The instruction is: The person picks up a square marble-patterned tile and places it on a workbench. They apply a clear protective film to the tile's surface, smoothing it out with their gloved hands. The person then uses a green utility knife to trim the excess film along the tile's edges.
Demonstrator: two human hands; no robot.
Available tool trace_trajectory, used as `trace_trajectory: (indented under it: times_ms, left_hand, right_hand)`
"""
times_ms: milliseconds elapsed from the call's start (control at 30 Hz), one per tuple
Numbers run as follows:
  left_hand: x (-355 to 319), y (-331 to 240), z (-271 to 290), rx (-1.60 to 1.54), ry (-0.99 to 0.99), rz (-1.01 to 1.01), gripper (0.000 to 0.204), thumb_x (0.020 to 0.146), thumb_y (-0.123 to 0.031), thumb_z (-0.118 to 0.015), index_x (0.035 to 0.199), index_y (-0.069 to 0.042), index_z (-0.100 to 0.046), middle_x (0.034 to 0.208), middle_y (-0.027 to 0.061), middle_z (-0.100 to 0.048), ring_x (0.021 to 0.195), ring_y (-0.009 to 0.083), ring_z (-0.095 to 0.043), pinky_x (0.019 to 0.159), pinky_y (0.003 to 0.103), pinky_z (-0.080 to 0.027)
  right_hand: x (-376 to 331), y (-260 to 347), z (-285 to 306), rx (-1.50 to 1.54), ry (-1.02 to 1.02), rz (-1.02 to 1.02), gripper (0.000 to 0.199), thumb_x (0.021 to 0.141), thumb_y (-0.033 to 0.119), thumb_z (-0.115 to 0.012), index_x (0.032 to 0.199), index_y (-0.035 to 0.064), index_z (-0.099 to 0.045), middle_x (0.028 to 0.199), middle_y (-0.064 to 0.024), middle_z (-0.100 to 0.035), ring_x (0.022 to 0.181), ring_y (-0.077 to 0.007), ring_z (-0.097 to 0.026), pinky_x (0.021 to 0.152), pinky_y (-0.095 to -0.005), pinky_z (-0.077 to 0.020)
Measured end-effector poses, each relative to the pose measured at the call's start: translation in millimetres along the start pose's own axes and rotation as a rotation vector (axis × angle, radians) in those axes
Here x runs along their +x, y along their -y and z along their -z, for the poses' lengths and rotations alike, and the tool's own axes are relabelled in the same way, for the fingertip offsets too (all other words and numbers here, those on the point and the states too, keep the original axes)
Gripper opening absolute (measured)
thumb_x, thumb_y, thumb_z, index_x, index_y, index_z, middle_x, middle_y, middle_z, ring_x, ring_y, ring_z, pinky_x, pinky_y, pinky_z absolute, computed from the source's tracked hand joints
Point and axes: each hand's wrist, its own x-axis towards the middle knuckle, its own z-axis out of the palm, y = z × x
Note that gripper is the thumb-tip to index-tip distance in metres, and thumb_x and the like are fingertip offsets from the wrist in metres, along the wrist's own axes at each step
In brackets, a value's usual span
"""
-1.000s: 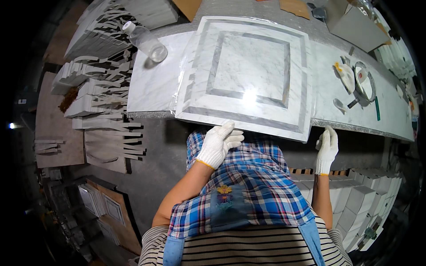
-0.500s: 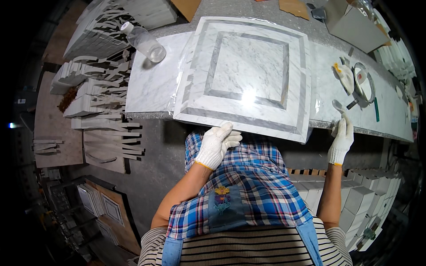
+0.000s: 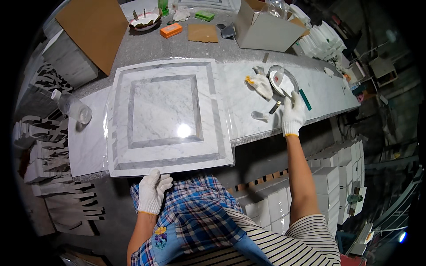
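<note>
A square white marble panel (image 3: pixel 162 106) with two grey inlaid frames lies on white slabs, its near edge overhanging slightly. My gloved left hand (image 3: pixel 153 193) rests against that edge, its fingers loosely bent and slightly apart, not wrapped round it. My gloved right hand (image 3: pixel 293 115) reaches to the near rim of a round white dish (image 3: pixel 289 84), fingers stretched out. A thin grey stick in the dish lies close to the fingertips. Around it are a crumpled glove (image 3: pixel 261 86), a dark short bar (image 3: pixel 275 107), a clear spoon-like piece (image 3: pixel 259 116) and a green strip (image 3: pixel 305 100).
A clear bottle (image 3: pixel 72 107) stands left of the panel. Beyond lie an orange box (image 3: pixel 171 30), a green block (image 3: pixel 204 16), a cardboard piece (image 3: pixel 203 33) and an open carton (image 3: pixel 268 31). Stacked strips (image 3: pixel 57 164) stand at left, white boxes (image 3: pixel 328 181) below right.
The view has swung right, so the panel appears further left. My right hand has moved from beside the clear spoon-like piece to the dish. My left hand stays at the panel's near edge.
</note>
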Motion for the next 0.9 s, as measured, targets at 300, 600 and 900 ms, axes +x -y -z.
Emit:
trace_trajectory:
  times_ms: [300,600,900]
  left_hand:
    - [4,-3,9,-0.008,0.049,0.065,0.033,0.100,-0.019,-0.062,0.111,0.011,-0.057,0.093,0.0233,-0.068,0.073,0.0261,-0.069,0.063,0.032,-0.060]
    - [3,-3,13,0.049,0.092,0.057,0.037,0.100,-0.022,-0.063,0.115,0.011,-0.056,0.100,0.0190,-0.068,0.082,0.0210,-0.068,0.069,0.027,-0.058]
    - [-5,-13,14,0.038,0.059,0.014,0.033,0.105,-0.022,-0.053,0.113,0.010,-0.058,0.095,0.0165,-0.067,0.079,0.0189,-0.068,0.069,0.028,-0.058]
  right_hand:
    - [89,3,-59,-0.610,0.371,-0.073,0.052,0.091,0.049,-0.057,0.134,0.0212,-0.058,0.120,-0.0162,-0.063,0.107,-0.0368,-0.063,0.087,-0.0488,-0.0525]
    - [98,1,-73,-0.325,0.244,0.050,0.057,0.091,0.054,-0.056,0.124,0.0079,-0.066,0.125,-0.0223,-0.066,0.115,-0.0395,-0.063,0.096,-0.0451,-0.0480]
    - [-60,132,-2,0.507,0.858,0.031,0.035,0.096,0.027,-0.059,0.121,0.0027,-0.059,0.109,-0.0139,-0.067,0.090,-0.0168,-0.063,0.077,-0.0326,-0.0512]
